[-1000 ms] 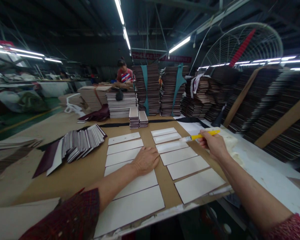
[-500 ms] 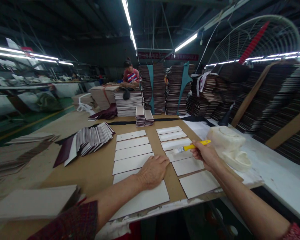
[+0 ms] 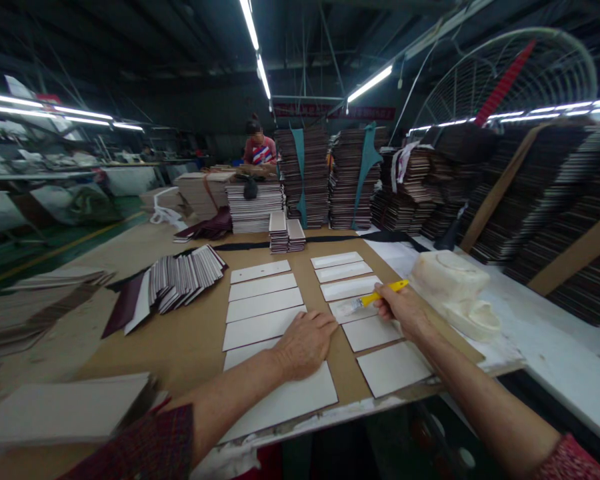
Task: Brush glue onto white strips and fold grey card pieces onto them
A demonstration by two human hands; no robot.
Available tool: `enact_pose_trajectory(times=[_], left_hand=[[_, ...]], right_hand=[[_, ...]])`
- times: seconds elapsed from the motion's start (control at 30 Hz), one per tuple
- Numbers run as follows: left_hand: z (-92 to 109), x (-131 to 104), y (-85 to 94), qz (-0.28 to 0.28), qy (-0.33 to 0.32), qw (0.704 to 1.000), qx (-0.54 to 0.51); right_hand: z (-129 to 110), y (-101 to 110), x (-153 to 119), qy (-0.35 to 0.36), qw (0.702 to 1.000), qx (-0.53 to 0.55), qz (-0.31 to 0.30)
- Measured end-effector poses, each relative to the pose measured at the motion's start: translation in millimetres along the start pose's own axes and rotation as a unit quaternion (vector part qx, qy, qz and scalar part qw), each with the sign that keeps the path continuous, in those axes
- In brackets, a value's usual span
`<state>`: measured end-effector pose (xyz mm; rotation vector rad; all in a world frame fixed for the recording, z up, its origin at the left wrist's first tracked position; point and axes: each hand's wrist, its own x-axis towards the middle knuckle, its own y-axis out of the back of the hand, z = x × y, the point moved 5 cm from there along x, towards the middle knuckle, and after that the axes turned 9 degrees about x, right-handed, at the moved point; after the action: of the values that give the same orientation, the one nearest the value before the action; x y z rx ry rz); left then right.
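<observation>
My right hand (image 3: 400, 310) grips a paintbrush (image 3: 369, 299) by its yellow handle. The white-loaded bristles touch a pale rectangular board (image 3: 336, 313) in the right-hand column. Boards farther up that column, such as one white-coated board (image 3: 347, 287), look wetter and brighter. Palm down, my left hand (image 3: 307, 343) lies across the lower boards of the left-hand column, its fingertips reaching the brown gap beside the right column. Its fingers lie fairly flat and I see nothing held in them. Part of a large bottom board (image 3: 290, 400) is covered by my left forearm.
A cut-open white plastic jug (image 3: 450, 280) stands right of the boards. A fanned pile of small boards (image 3: 185, 277) lies left, and a stack of larger boards (image 3: 65, 410) sits front left. Tall dark stacks (image 3: 305, 180) line the back, with a person (image 3: 261, 150) behind.
My right hand has moved the paintbrush slightly left along the same board. My left hand stays on the boards. The whole view has shifted a little.
</observation>
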<state>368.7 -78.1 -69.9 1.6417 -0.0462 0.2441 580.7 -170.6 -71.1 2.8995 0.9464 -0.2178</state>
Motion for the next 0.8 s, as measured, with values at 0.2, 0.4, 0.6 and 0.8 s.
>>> enact_pose_trajectory(times=[0.2,0.4,0.6,0.8], left_hand=[[-0.8,-0.7,-1.8,0.011,0.003,1.0,-0.007],[-1.7,-1.4,-2.4,0.02,0.006,1.0,-0.013],[-2.0,-1.1,-2.8,0.017,0.002,1.0,-0.018],[-1.7,-1.2,-3.1,0.02,0.002,1.0,-0.017]], right_hand=[[-10.2,35.7,17.2,0.018,0.997,-0.062,0.044],[-19.4,70.2,28.8,0.028,0.991,-0.111,0.076],[-25.3,90.9,33.7,0.033,0.984,-0.142,0.107],[-25.0,101.2,38.7,0.055,0.981,-0.139,0.123]])
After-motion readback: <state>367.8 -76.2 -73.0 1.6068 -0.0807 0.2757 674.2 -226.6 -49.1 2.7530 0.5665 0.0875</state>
